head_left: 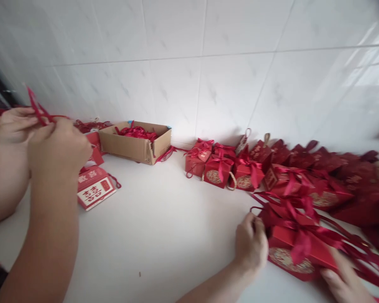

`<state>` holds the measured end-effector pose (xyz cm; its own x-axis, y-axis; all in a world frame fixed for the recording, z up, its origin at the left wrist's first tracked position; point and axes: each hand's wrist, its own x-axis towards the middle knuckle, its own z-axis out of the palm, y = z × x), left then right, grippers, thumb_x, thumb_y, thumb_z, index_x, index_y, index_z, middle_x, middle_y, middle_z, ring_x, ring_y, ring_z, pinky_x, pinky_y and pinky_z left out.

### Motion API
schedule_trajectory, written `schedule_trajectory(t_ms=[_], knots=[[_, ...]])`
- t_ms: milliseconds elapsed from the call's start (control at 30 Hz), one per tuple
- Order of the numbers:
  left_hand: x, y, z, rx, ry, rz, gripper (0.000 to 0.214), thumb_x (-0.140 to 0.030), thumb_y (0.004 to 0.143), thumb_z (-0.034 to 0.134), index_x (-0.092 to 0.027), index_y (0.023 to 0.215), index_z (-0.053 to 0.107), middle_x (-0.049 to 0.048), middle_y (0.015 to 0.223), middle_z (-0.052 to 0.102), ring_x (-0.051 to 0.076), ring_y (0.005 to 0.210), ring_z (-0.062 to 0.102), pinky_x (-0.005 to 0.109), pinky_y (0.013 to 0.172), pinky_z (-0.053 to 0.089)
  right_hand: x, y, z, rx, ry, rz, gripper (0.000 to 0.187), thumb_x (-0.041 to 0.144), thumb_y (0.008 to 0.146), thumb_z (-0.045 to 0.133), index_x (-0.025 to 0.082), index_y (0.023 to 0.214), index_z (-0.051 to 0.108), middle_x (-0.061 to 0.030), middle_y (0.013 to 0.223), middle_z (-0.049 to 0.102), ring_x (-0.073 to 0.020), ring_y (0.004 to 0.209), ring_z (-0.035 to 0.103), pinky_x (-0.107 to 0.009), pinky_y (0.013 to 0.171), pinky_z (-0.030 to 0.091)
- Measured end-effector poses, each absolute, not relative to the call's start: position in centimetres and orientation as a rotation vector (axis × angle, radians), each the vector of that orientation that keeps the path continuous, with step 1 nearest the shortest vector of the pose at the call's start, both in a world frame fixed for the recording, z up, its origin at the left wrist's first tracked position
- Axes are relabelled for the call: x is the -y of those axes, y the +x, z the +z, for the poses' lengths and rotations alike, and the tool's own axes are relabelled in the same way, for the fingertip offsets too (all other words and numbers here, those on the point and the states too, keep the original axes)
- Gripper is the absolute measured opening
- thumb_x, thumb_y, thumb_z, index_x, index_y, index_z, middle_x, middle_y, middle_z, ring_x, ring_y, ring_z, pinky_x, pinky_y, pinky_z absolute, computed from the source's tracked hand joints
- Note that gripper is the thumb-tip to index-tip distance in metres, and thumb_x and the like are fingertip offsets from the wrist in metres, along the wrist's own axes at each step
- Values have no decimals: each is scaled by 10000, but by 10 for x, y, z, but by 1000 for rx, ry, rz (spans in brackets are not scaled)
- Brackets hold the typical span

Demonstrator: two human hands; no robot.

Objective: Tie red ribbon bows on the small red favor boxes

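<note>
While both own hands work low right in view, L hand (251, 244) is closed on the near-left corner of a red gift box (284, 252), fingers curled in among its ribbon loops; grip narrow, holding the box. R hand (344, 284) lies at the box's right end, fingertips on its lower edge. View is blurred there, so can't tell whether that grip clamps or only rests.

Box lies tilted on its side on the white desk (177, 227), just in front of a row of bowed red boxes (221, 170) along the tiled wall (233, 75).

Far left, a co-worker's hands (58, 147) pinch a red ribbon (39, 111) above the desk. Below them lies a red-and-white carton (94, 189); behind it, a cardboard box (135, 145) w/ ribbon inside.
</note>
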<state>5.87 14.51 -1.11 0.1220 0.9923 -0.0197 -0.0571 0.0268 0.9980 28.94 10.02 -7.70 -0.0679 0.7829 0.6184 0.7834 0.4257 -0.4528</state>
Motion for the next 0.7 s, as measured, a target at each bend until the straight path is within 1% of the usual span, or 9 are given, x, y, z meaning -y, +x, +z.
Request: schedule_trajectory(t_ms=[67,100,133,233,300,400,567,633,700], knots=[[-147,56,-11,-1088,1226,1191,238,-298,818,407,-205,604,361,-25,557,405,127,555,373,242,527,267,-101,268,-56,1876,-1285,-71,522,607,883,366,365,1343,410,-119,917,673,-320,743,674,-412,577,555],[-148,55,-10,-1074,1232,1213,237,-306,812,407,-204,602,362,-26,560,403,127,561,371,239,533,277,-102,258,-46,1883,-1276,-23,591,639,885,324,316,1379,367,-127,971,669,-327,804,674,-424,634,564],[-149,53,-9,-1057,1237,1222,242,-320,810,405,-204,602,361,-28,561,398,125,560,366,237,535,282,-103,249,-36,1886,-1281,76,662,671,879,293,270,1405,328,-140,1055,653,-338,919,655,-436,731,559],[-153,49,-6,-1023,1245,1225,262,-360,793,426,-202,595,361,-37,551,381,116,546,349,222,522,284,-107,233,-17,1853,-1283,365,850,752,831,287,157,1437,242,-189,1237,565,-365,1155,534,-475,944,459],[-154,47,-3,-1013,1243,1215,268,-383,778,444,-201,597,366,-46,541,370,109,527,341,211,499,280,-108,230,-12,1831,-1305,409,890,775,811,293,135,1428,256,-192,1276,540,-364,1176,514,-478,971,432],[-151,45,0,-1010,1230,1182,280,-423,754,469,-205,613,367,-64,519,347,91,471,323,192,444,253,-107,230,-9,1792,-1321,459,850,743,812,334,132,1402,304,-187,1335,492,-358,1213,477,-485,1000,397],[-138,42,8,-1002,1215,1185,317,-442,714,525,-206,617,337,-94,492,290,49,391,267,154,391,204,-94,231,-2,1758,-1314,501,672,549,831,457,164,1369,339,-156,1341,483,-309,1218,469,-461,993,403],[-134,41,12,-987,1217,1207,335,-444,701,548,-205,615,329,-97,493,292,40,383,269,146,384,212,-86,231,5,1717,-1328,483,654,506,820,493,147,1346,343,-168,1300,496,-297,1184,488,-439,944,440],[-132,42,14,-968,1227,1227,358,-467,696,550,-208,603,321,-97,475,290,40,368,268,149,367,219,-79,230,13,1634,-1365,458,557,496,847,459,142,1271,384,-158,1142,568,-278,1027,565,-412,820,491]])
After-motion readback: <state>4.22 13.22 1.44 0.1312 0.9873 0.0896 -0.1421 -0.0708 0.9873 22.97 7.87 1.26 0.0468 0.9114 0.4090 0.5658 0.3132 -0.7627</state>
